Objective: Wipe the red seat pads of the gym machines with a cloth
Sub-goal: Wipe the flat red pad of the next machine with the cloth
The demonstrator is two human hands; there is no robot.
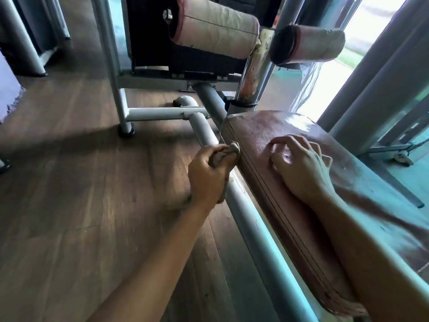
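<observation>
Hard to make out much of the cloth (226, 152): bunched inside the left hand (209, 176), only a crumpled end poking out past the knuckles and a strip showing under the wrist. Left hand clenched around it, pressed to the stitched side edge of the red seat pad (274, 180), just above the grey frame tube (250, 219) running alongside below. Right hand (301, 163) laid palm-down on top of the pad, fingers spread and slightly curled, gripping nothing; forearm resting along the pad and hiding much of its top. Near end of the pad cut off at the lower edge; far end, ahead of the right hand, washed out by glare. Beyond both hands, two worn roller pads (216, 29) on a rusty upright post (253, 73), the right-hand one partly lost in shadow. Left of the left hand, wooden floor (81, 194). Right of the right hand, bright window light and grey uprights, details blurred.
</observation>
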